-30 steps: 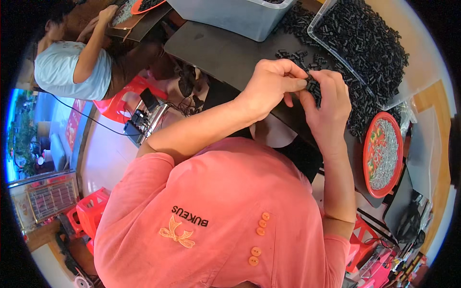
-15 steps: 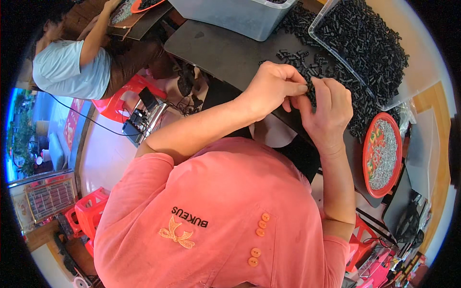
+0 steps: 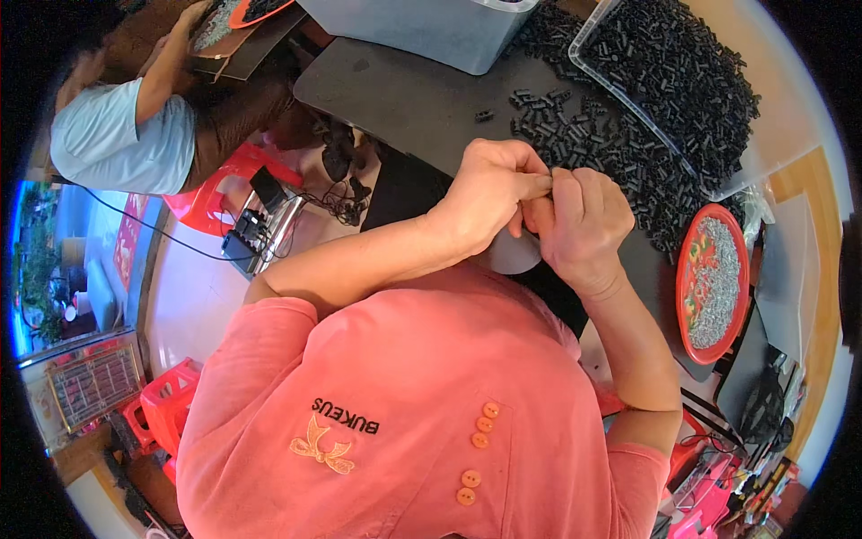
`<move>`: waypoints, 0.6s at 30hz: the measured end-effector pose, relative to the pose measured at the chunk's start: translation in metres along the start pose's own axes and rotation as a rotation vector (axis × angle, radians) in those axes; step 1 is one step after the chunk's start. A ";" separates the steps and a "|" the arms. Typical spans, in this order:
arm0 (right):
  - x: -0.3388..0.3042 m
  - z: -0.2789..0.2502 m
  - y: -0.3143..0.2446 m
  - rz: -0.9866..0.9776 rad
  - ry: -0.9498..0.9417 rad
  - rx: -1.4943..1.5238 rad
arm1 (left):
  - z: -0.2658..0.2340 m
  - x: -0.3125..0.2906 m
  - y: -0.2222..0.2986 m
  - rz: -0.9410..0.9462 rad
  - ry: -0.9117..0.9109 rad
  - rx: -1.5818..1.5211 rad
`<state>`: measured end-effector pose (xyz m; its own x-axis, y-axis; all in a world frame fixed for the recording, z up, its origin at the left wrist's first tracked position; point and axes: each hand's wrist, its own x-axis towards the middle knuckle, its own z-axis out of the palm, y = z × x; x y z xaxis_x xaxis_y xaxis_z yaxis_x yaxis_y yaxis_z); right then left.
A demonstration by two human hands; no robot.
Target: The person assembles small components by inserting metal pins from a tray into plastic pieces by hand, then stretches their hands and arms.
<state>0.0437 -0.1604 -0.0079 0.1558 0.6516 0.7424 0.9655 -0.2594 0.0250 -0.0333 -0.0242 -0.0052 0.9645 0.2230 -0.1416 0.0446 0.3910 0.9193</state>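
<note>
My left hand [image 3: 494,190] and my right hand [image 3: 588,225] meet over the table's near edge, fingertips pinched together. Whatever they hold between them is too small and too covered by the fingers to make out. Just beyond the hands, small black plastic pieces [image 3: 566,126] lie in a loose spread that thickens to the right. One black piece [image 3: 485,115] rests apart from the others on the dark table [image 3: 395,90]. To the right of my right hand sits a red oval tray [image 3: 684,310] with many small silvery metal parts [image 3: 718,287] in it.
A clear plastic bin [image 3: 620,94] lies tipped at the far right, black pieces spilling out. At the far edge stands a grey translucent tub [image 3: 422,31]. Another person in a light blue shirt [image 3: 126,135] sits at the left, near a red stool [image 3: 202,211] and cables.
Both hands have drawn back toward my body and slightly left, still pinched together. The lone black piece on the table now shows fully. The other person has shifted slightly.
</note>
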 end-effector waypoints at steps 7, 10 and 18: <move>-0.001 -0.001 0.009 0.094 0.134 0.109 | 0.007 0.002 0.019 0.094 -0.069 0.131; 0.012 -0.019 0.004 0.467 0.021 0.312 | 0.003 0.009 0.053 0.386 -0.066 0.386; -0.032 -0.063 0.030 1.029 0.353 1.466 | -0.044 0.070 0.142 1.441 0.357 1.553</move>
<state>0.0544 -0.2341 0.0117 0.8804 0.4401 0.1766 -0.0619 0.4758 -0.8774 0.0295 0.0863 0.0993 0.4448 -0.1941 0.8743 -0.1824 -0.9754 -0.1237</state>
